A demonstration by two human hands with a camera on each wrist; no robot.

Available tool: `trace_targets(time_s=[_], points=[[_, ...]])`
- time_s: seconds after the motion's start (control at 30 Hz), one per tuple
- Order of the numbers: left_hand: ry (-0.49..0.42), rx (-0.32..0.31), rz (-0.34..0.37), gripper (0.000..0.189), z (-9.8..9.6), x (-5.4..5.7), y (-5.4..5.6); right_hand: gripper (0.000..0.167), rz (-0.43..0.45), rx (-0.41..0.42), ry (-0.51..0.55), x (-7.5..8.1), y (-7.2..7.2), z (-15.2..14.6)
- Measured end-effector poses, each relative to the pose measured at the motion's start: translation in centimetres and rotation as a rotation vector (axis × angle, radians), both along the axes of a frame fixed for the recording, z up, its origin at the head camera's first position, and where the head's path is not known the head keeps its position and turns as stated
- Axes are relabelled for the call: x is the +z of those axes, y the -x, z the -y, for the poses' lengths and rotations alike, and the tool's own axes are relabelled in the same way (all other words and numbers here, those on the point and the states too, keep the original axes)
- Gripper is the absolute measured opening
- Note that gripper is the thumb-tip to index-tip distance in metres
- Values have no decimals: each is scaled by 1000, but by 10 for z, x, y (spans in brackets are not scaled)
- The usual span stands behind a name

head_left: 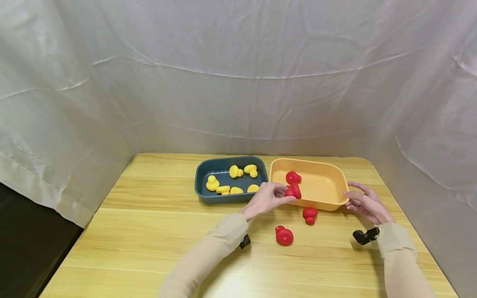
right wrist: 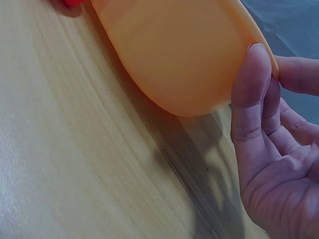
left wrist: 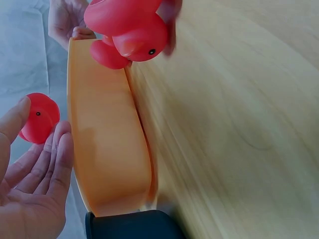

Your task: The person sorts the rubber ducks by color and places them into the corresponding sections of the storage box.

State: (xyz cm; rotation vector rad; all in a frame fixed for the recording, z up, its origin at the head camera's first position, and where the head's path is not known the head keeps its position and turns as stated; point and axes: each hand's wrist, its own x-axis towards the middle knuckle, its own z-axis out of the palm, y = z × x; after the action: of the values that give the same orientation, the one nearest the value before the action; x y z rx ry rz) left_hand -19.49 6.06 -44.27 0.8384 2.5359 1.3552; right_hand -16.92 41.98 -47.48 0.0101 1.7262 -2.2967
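My left hand (head_left: 265, 199) pinches a red toy duck (head_left: 293, 191) between thumb and fingers, over the near left part of the orange tray (head_left: 324, 184). In the left wrist view the same duck (left wrist: 41, 119) sits at the tips of thumb and fingers. Another red duck (head_left: 292, 177) lies inside the tray, just behind the held one. At the tray's right end, my right hand (head_left: 368, 203) grips the rim, thumb inside and fingers outside, as the right wrist view shows. Two more red ducks, one nearer the tray (head_left: 310, 216) and one farther forward (head_left: 285, 236), lie on the table.
A dark blue tray (head_left: 208, 199) with several yellow ducks (head_left: 213, 183) stands left of the orange one, almost touching it. Both are near the back edge of the wooden table (head_left: 141, 236). Pale cloth (head_left: 238, 103) hangs behind and at the sides.
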Motion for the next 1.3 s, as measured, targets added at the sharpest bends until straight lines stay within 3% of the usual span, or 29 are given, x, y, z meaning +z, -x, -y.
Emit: trace_targets(time_s=[0.43,1.07,1.3], points=[[3,10,-23,36,-18,5,5,30,6,3,5,0,0,0],[94,19,-101,36,-38,9,14,30,7,-2,-15,-1,0,-1],[45,4,-74,42,-34,9,11,30,7,-2,-22,1,1,-1]])
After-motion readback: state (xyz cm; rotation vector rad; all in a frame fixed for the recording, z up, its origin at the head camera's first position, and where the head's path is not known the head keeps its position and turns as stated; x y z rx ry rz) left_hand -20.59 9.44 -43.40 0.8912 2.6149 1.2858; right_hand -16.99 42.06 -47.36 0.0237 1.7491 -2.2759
